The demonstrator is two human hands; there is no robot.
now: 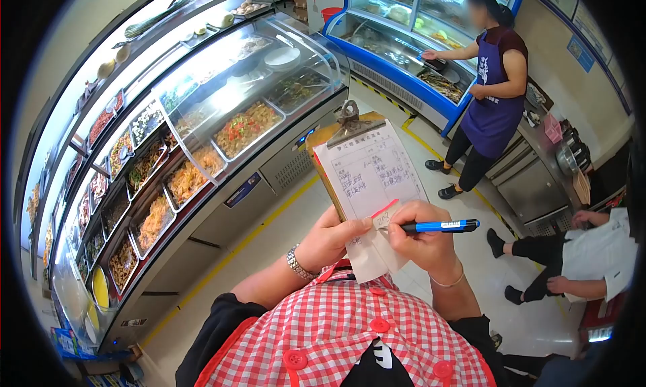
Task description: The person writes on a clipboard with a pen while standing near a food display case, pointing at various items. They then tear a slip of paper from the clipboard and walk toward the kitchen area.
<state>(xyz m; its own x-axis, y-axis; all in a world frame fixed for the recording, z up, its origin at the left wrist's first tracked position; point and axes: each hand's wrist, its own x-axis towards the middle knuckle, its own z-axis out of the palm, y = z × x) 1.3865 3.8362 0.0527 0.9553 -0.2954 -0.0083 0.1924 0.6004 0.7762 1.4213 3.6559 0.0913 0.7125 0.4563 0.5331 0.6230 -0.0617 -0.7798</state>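
Note:
A wooden clipboard point(325, 172) with a metal clip point(350, 122) bears a white form point(370, 168) with handwriting. My left hand point(326, 239), a metal watch at its wrist, grips the clipboard's lower edge, thumb on top. Near that thumb lies a small slip point(385, 217) marked with digits, beside a red strip. A blue and black pen point(437, 226) is held in my right hand point(424, 242), its tip at the slip. Below the clipboard hangs a loose white paper point(370, 262).
Food trays point(249, 128) fill the glass display counter point(269, 158) at the left. A person in a purple apron point(494, 98) stands by a blue refrigerated case point(404, 71). Another person in white point(595, 252) is at the right, near a steel counter point(531, 178).

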